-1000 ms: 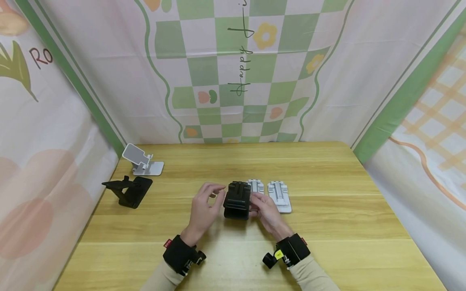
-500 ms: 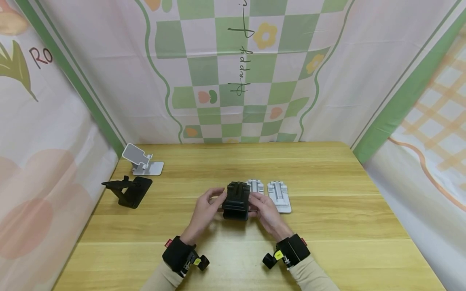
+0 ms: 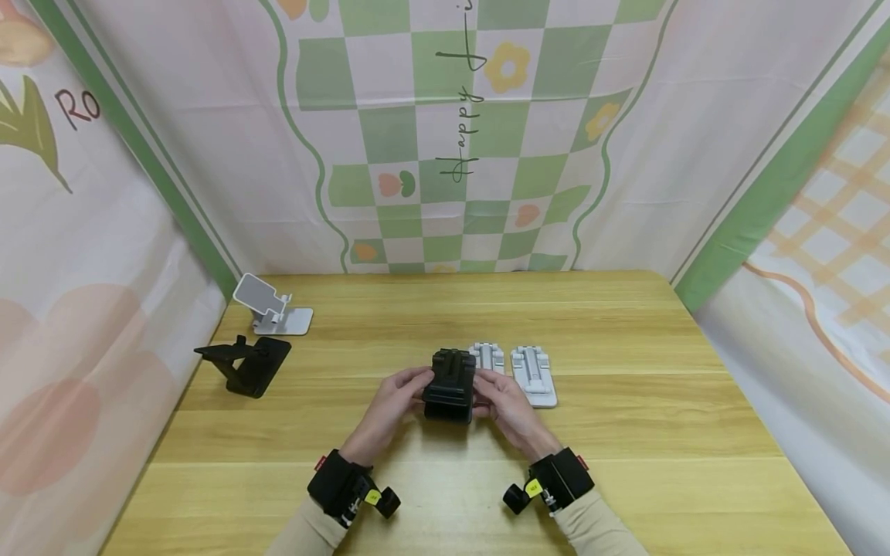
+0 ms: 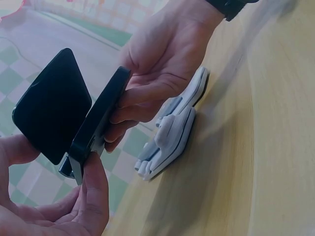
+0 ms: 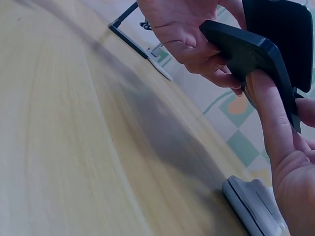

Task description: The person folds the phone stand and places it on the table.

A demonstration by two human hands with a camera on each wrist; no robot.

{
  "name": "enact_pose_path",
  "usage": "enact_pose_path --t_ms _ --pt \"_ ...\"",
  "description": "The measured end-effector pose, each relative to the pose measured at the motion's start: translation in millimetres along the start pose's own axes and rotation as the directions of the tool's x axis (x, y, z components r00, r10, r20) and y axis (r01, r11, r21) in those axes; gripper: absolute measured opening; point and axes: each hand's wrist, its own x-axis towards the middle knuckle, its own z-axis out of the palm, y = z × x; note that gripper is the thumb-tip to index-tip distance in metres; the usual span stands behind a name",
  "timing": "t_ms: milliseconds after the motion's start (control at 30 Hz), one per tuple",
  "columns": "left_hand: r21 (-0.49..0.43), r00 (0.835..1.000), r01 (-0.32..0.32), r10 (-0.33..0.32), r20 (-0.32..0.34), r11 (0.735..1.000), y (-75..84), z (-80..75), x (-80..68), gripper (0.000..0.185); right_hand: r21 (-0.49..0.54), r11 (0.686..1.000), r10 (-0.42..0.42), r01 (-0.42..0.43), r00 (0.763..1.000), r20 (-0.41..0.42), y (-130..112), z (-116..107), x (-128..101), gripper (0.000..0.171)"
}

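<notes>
Between both hands is a black folding phone stand, raised above the table and partly unfolded, its plate tilted away from its base in the left wrist view. My left hand grips its left side, thumb and fingers at the edge. On the right side my right hand holds it, fingers under the base. Just behind the right hand lie two folded white phone stands: one by the knuckles, the other partly hidden by the black stand.
At the table's left stand an unfolded white phone stand and an unfolded black one in front of it. The wooden table ends at a patterned cloth backdrop. Both wrists wear black straps with small cameras.
My left hand has closed in from beside the black stand and now grips its left side. The stand has shifted very slightly left and toward me; the right hand keeps its hold.
</notes>
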Motion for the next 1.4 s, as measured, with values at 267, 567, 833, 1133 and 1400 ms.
enact_pose_path --t_ms 267,567,833,1133,1400 --pt "0.005 1.0 -0.003 0.003 -0.01 1.0 0.8 2.1 -1.3 0.059 -0.006 1.0 0.014 -0.015 0.999 -0.045 -1.6 1.2 -1.4 0.05" --pt "0.008 1.0 0.008 -0.007 -0.029 1.0 1.3 4.8 -3.6 0.057 -0.021 1.0 0.01 -0.011 0.999 -0.039 -2.1 0.0 -2.6 0.05" --pt "-0.002 0.999 -0.002 0.002 -0.032 1.0 1.3 6.1 -4.9 0.057 -0.021 1.0 0.021 -0.022 0.999 -0.046 -2.3 0.0 -3.2 0.049" --pt "0.01 1.0 -0.013 0.013 -0.024 1.0 0.7 6.9 -3.6 0.058 -0.022 0.999 0.029 -0.031 0.998 -0.048 -4.5 -1.8 -3.1 0.049" --pt "0.008 1.0 -0.018 0.018 -0.017 1.0 2.6 8.4 -3.6 0.056 -0.043 0.997 0.064 -0.067 0.996 -0.061 -9.2 -2.0 -4.8 0.05"
